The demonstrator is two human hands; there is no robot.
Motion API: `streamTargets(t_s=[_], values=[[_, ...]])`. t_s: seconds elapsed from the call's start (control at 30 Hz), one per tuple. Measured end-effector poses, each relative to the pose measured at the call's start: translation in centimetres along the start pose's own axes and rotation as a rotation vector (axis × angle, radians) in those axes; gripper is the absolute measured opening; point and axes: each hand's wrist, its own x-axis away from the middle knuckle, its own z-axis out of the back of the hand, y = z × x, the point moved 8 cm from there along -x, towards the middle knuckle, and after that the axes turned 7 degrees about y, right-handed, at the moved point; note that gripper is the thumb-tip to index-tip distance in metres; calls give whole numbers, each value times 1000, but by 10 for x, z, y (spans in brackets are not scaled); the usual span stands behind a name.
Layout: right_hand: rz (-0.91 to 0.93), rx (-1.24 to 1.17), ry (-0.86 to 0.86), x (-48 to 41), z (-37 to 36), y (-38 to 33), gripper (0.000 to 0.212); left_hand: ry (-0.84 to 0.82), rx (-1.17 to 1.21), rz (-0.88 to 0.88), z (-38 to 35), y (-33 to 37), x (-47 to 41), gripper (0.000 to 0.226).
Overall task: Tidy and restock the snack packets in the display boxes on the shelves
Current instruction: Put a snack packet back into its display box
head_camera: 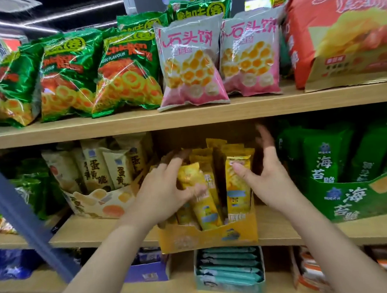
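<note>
The yellow box (206, 238) sits at centre frame on the middle shelf (304, 232), its front edge hanging over the shelf lip. Yellow packets (213, 154) stand in it, most of them upright. The left hand (165, 192) grips a tilted packet (190, 176) at the box's left side, thumb across its front and fingers curled over its top. The right hand (266, 176) is spread, fingers straight and raised; its thumb tip touches the upright packet (238, 191) at the right of the box.

Just left of the yellow box stands a cream box (96, 201) of pale packets (99, 169). To the right is a green box (347, 198) with green packets (323, 159).

On the top shelf (186, 118) stand green bags (125, 69) at the upper left, two pink bags (190, 63) in the middle and a red bag (343, 33) at the upper right.

Below centre, on the bottom shelf (177, 288), a teal box (231, 287) holds stacked teal packets (230, 263). A blue strap (23, 218) crosses the left edge, blurred.
</note>
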Motion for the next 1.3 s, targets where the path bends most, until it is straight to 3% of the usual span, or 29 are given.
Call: streamTargets(t_s=[0.1, 0.17, 0.27, 0.37, 0.43, 0.53, 0.63, 0.73, 0.8, 0.9, 0.97, 1.07, 1.13, 1.2, 1.3], values=[[30, 222, -12, 12, -23, 13, 63, 5, -321, -81, -7, 11, -19, 90], [37, 383, -64, 19, -34, 21, 51, -82, -395, -174, -16, 22, -20, 86], [39, 541, -59, 20, -28, 19, 49, -234, -218, -161, -16, 15, -17, 79], [167, 641, 146, 24, -12, -5, 57, -113, -48, -101, -5, 1, -18, 104], [382, 655, 192, 34, -21, -34, 58, -47, -121, -129, -5, 4, -14, 103], [524, 806, 2, 34, -53, -47, 58, 55, -279, -248, 1, 18, -15, 85], [460, 904, -74, 24, -57, -36, 62, -44, -190, -247, 8, 16, -12, 69], [423, 927, -28, 15, -48, -31, 57, -262, 53, -123, 17, 6, -2, 77], [418, 919, 21, 13, -46, -32, 52, -268, -60, -95, 22, -4, 6, 88], [424, 912, 55, 16, -49, -37, 50, -168, -147, -52, 19, -19, 14, 85], [434, 889, 82, 21, -51, -42, 52, -7, -164, -41, 19, -21, 18, 73], [515, 773, 62, 35, -57, -54, 56, 243, -272, -221, 22, 0, 27, 56], [574, 712, -64, 43, -67, -62, 62, 308, -280, -331, 18, 12, 33, 54], [592, 717, -185, 44, -74, -64, 66, 248, -238, -363, 11, 16, 34, 49], [528, 734, -275, 32, -74, -57, 57, -28, 81, -231, 9, 4, 34, 35]])
